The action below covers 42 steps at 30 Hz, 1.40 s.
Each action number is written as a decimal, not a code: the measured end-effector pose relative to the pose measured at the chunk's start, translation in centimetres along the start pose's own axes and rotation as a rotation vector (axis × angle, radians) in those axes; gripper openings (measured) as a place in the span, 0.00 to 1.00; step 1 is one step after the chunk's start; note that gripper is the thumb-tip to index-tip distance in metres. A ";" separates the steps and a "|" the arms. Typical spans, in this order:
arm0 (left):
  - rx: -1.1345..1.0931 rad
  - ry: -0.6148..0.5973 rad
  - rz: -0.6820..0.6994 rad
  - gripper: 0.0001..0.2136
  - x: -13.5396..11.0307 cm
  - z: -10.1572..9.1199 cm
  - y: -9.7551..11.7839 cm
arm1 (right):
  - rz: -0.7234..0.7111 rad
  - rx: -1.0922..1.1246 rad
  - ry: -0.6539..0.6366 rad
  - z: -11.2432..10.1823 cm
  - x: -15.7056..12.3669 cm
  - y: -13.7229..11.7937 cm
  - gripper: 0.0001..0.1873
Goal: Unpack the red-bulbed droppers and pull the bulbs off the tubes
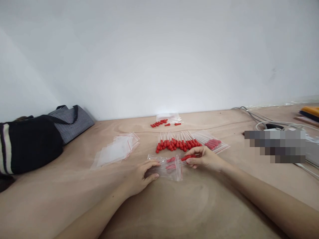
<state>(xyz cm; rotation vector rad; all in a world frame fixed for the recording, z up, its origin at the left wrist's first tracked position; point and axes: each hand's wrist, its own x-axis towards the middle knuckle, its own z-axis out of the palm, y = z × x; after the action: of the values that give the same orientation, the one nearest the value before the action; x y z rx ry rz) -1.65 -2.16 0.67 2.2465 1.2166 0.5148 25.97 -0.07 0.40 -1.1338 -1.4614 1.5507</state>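
My left hand (142, 175) grips the left end of a small clear zip bag (166, 168) that lies on the wooden table (174, 205); red-bulbed droppers show inside it. My right hand (203, 157) pinches a red-bulbed dropper (187, 157) at the bag's open right end. Just behind my hands lies a row of several glass droppers with red bulbs (177, 142). To its right sits a filled clear bag of red droppers (213, 143).
A stack of empty zip bags (117, 149) lies at the left. Loose red bulbs (160, 123) and another clear bag (168, 117) sit near the white wall. A striped tote and dark bag (37, 136) rest far left. Cables (264, 121) and a yellow object (310, 111) are at the right.
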 end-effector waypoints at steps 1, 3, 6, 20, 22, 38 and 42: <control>-0.003 0.005 -0.002 0.14 0.0 0.0 0.0 | -0.009 -0.033 0.001 -1.0 -0.2 -0.4 0.18; -0.008 0.007 0.000 0.14 0.0 0.0 0.0 | -0.033 -0.103 0.054 -3.3 -0.6 -1.4 0.17; -0.012 0.000 0.006 0.14 0.0 -0.1 0.1 | -0.075 -0.183 0.170 -6.5 -1.2 -3.1 0.17; -0.349 0.551 -0.237 0.19 1.6 -1.0 -3.0 | -0.724 -1.096 0.336 6.9 8.6 -3.9 0.09; -0.384 0.601 -0.277 0.21 1.8 -1.5 -3.8 | -0.712 -1.353 0.224 8.6 9.3 -3.6 0.11; -0.286 0.399 -0.290 0.23 2.0 -2.2 -5.4 | -0.760 -1.464 0.063 11.0 9.5 -2.0 0.20; -0.257 0.395 -0.285 0.19 3.1 -2.1 -5.2 | -0.790 -1.280 0.184 8.2 7.0 -1.9 0.17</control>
<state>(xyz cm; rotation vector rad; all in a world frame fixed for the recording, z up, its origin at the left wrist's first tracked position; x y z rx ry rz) -4.56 3.36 -0.59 1.7689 1.5336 0.9697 15.73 3.59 1.26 -1.0066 -2.3956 -0.1526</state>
